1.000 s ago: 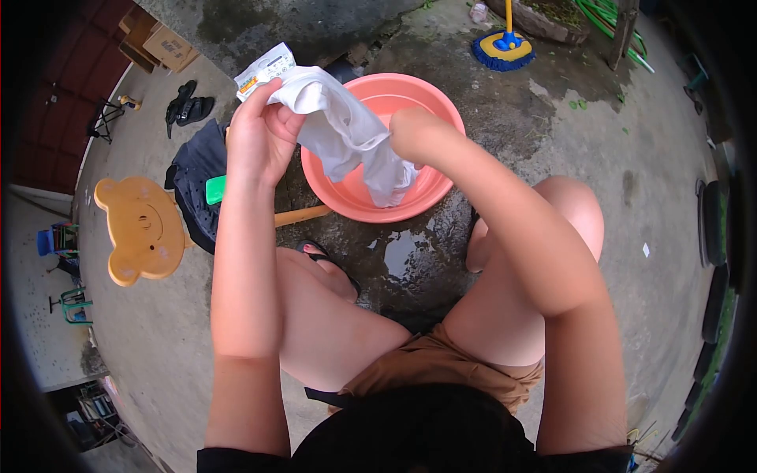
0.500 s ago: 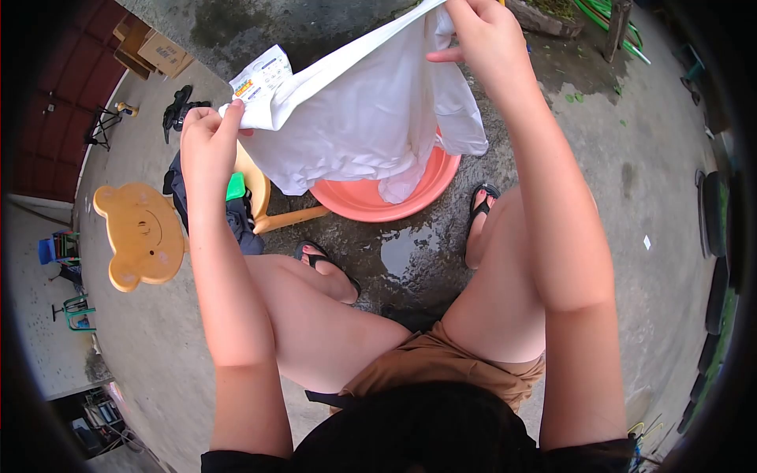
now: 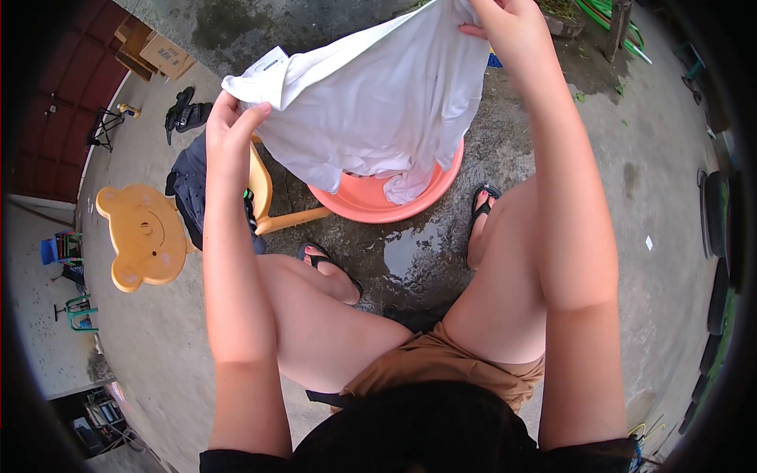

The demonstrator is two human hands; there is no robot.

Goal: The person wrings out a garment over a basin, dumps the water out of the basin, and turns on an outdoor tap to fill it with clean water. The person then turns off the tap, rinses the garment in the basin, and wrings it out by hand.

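A white garment (image 3: 378,102), looking wet and wrinkled, is stretched between my two raised hands. My left hand (image 3: 233,130) pinches its folded edge on the left, thumb on top. Just above that thumb a white label (image 3: 274,61) with faint print sticks up. My right hand (image 3: 512,27) grips the upper right end; its fingertips are partly cut off by the frame's top. Below the garment sits a round coral-pink basin (image 3: 378,211) on the wet ground, its back part hidden. The garment's lower folds hang over and into the basin.
Left of the basin stands a yellow bear-faced chair (image 3: 146,236) with dark clothes (image 3: 189,185) on it. Black sandals (image 3: 189,114) and cardboard boxes (image 3: 165,55) are farther back. A puddle (image 3: 412,254) lies between my feet. A green hose (image 3: 611,24) is at upper right.
Both hands have shifted to the right, carrying the garment along. The label's orange print has turned out of sight, and the garment's right side hangs differently. The green item on the chair is now mostly hidden.
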